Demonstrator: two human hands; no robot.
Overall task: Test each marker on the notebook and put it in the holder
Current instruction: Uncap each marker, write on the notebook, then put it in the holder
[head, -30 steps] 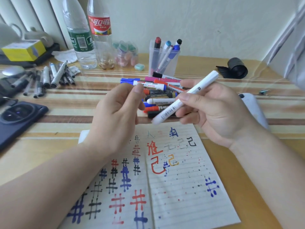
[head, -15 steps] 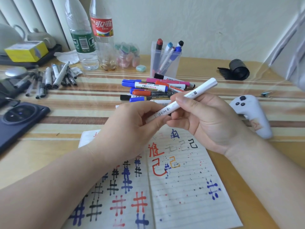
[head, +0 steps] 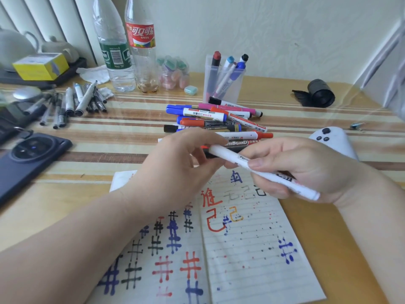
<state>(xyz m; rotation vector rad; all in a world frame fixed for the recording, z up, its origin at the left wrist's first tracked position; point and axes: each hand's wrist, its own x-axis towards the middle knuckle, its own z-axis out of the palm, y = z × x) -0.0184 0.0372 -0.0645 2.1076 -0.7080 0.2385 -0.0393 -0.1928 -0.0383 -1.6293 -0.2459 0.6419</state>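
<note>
Striped worktop (head: 131, 137) set against a pale wall (head: 285, 29). A phone (head: 28, 159) lies at left, two bottles (head: 114, 51) stand at the back, and a white controller (head: 335, 141) sits at right. A pile of loose markers (head: 210, 119) lies between the clear holder (head: 223, 84) and the open, ink-marked notebook (head: 252, 249). White marker (head: 241, 160): tilted above the notebook, gripped by the right hand (head: 306, 170); the left hand (head: 175, 170) pinches its upper end.

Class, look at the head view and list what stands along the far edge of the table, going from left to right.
Yellow box → green-label bottle → red-label bottle → clear marker holder → black roll.
</note>
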